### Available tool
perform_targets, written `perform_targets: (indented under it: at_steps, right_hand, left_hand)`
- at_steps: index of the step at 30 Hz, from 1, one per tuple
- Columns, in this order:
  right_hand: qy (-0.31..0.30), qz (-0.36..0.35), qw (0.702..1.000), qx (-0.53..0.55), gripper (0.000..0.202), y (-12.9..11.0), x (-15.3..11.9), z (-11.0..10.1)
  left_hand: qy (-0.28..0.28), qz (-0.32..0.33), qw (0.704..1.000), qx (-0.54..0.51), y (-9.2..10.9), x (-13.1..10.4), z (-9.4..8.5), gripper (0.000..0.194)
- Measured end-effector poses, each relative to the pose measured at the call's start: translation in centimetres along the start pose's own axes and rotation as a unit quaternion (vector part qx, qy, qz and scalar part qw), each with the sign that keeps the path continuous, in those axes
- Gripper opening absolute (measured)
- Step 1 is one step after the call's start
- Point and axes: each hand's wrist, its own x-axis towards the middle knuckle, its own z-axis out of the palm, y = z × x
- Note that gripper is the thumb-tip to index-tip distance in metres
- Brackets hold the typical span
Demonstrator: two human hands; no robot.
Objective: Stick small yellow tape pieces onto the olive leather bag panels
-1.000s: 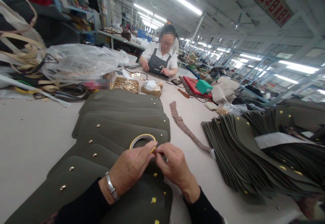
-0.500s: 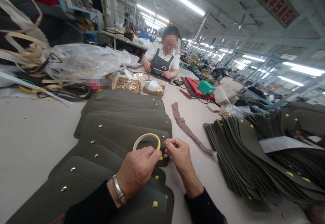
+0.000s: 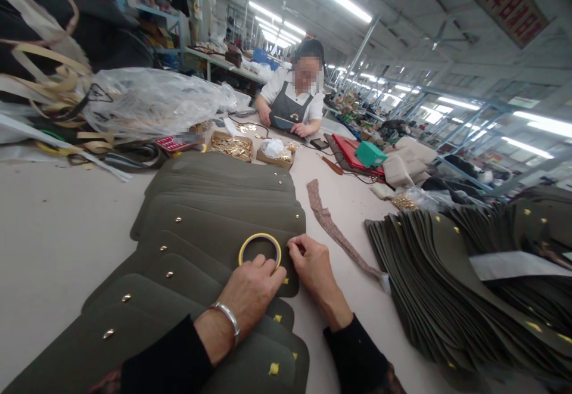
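My left hand (image 3: 251,289), with a silver bangle at its wrist, grips a roll of yellow tape (image 3: 242,250) over the stacked panels. The ring stands tilted above a dark olive panel (image 3: 223,236). My right hand (image 3: 313,266) is closed in a pinch at that panel's right edge, by a metal stud. A small bit of yellow tape (image 3: 289,243) shows at its fingertips, mostly hidden. Overlapping olive panels fan out beneath both hands, bearing gold-coloured studs (image 3: 126,298) on the left and yellow tape pieces (image 3: 273,369) on the right.
A thick stack of olive panels (image 3: 429,287) lies at right. Between the stacks runs a brown fabric strip (image 3: 333,224). Boxes of gold-coloured metal parts (image 3: 231,146) stand beyond the panels. Across the table sits a co-worker (image 3: 292,105). Plastic bags (image 3: 156,102) and straps lie at left.
My right fingertips have come down onto the panel's edge with the bit of tape. My left hand has turned slightly, and the tape roll sits a little differently. The view has shifted slightly.
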Motion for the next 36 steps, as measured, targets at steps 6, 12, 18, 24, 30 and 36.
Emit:
perform_targets:
  at_steps: [6, 12, 18, 24, 30, 36]
  right_hand:
    - [-0.008, 0.049, 0.999, -0.015, 0.017, 0.5, 0.3, 0.2]
    - [0.029, -0.080, 0.996, -0.022, 0.012, 1.5, -0.9, -1.4]
    - [-0.027, -0.138, 0.982, -0.125, 0.020, 1.1, -0.7, -0.2]
    - [-0.031, 0.036, 0.997, -0.059, 0.017, 0.2, 0.3, 0.4]
    - [-0.083, 0.009, 0.996, -0.045, 0.013, -0.5, -0.9, -1.2]
    - [-0.159, -0.009, 0.987, -0.015, 0.011, -0.8, -3.0, -2.1]
  left_hand:
    - [0.000, -0.006, 1.000, -0.007, -0.2, -0.1, 0.1, 0.013]
    - [0.000, -0.013, 1.000, -0.006, -0.2, -0.3, -0.1, 0.010]
    - [0.022, -0.019, 0.999, 0.030, -0.3, -0.3, -0.2, 0.011]
    - [0.052, -0.018, 0.997, 0.060, -0.9, -0.3, -0.7, 0.018]
    - [0.085, 0.018, 0.996, 0.023, -1.1, -0.7, -1.5, 0.015]
    - [0.140, 0.039, 0.989, -0.030, -1.4, -1.7, -1.1, 0.017]
